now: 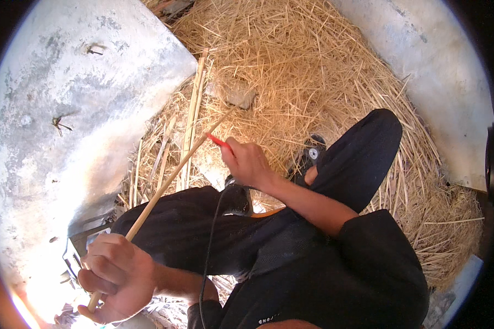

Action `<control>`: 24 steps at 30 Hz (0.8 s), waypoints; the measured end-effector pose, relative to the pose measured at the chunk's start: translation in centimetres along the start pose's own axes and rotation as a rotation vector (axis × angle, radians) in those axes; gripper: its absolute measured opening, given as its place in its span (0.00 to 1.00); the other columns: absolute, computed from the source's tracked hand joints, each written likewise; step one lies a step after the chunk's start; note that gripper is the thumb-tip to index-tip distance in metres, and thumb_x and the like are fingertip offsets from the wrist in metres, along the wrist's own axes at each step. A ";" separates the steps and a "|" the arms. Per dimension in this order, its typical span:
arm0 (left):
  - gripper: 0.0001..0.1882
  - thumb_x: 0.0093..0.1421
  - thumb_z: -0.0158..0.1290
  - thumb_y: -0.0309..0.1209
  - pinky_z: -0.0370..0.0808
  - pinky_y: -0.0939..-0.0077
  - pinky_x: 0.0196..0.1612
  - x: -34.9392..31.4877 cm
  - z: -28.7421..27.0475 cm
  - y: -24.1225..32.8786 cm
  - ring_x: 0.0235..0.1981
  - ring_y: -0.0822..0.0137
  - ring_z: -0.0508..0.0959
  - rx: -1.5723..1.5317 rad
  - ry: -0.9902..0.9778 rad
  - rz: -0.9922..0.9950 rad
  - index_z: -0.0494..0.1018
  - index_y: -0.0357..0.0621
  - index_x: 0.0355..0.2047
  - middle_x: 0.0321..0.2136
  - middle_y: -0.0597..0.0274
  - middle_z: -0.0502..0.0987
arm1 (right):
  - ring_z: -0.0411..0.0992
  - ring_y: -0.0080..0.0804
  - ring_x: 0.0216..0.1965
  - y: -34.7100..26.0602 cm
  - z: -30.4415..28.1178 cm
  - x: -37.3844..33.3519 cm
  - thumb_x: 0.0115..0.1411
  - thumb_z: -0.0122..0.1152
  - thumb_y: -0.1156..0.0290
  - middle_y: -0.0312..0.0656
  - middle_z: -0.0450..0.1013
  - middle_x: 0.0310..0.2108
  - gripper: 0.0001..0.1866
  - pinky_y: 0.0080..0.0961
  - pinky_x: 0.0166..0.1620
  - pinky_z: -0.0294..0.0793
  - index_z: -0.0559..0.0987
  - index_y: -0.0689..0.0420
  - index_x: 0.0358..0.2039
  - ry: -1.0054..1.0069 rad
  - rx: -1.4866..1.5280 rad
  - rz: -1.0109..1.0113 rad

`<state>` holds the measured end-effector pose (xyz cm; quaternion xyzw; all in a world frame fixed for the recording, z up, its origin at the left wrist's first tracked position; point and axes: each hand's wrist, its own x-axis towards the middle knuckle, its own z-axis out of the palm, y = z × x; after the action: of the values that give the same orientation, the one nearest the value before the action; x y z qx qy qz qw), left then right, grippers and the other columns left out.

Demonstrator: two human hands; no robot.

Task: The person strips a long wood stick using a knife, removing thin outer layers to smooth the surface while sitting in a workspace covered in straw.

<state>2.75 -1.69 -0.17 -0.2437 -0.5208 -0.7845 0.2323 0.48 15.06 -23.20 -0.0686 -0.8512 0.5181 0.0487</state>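
Observation:
A long, pale bamboo-like stick [164, 187] runs slantwise from the lower left up toward the middle, over my bent leg. Its near end is wrapped in the closed fingers of my left hand [121, 274], low on the left. My right hand [250, 163] is closed around a small red tool [219, 141], whose tip meets the stick toward its thin far end. Whether the tool has a blade cannot be made out. Beyond that far end lies a flat grey stone [239, 94] in the straw.
Shredded straw [302, 71] covers the ground ahead and to the right. Several long split strips [194, 109] lie left of centre. A grey, stained panel [77, 93] stands at left, another pale panel [439, 82] at right. A thin black cable [211, 241] hangs over my lap.

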 end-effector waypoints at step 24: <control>0.14 0.53 0.37 0.35 0.46 0.81 0.16 -0.4 -0.2 0.2 0.10 0.77 0.47 -0.031 -0.210 -0.008 0.52 0.51 0.12 0.08 0.73 0.47 | 0.70 0.42 0.19 3.0 -1.3 1.3 0.58 0.43 0.63 0.53 0.67 0.14 0.15 0.36 0.19 0.66 0.72 0.62 0.32 -0.098 -0.360 0.074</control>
<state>3.18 -1.92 -0.31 -0.3261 -0.5312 -0.7634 0.1693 -0.38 17.78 -25.22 -0.0824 -0.9283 0.3618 -0.0250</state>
